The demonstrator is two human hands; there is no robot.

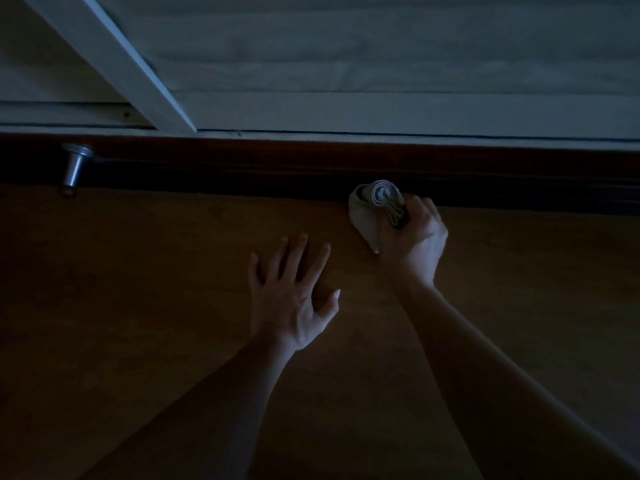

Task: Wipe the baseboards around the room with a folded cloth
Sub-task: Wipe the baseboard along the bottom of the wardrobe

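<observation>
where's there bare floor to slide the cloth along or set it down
Bare floor runs along the baseboard between the door stop and the cloth, and again right of the right hand. More open floor lies left of the left hand. It is tight between the two hands and around the door stop.

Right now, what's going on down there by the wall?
A person is down low over a wooden floor, wiping the dark baseboard. The right hand grips a folded light cloth held against the foot of the baseboard. The left hand lies flat on the floor with its fingers spread, holding nothing. A metal doorstop sits further left along the baseboard. The light is dim.
</observation>
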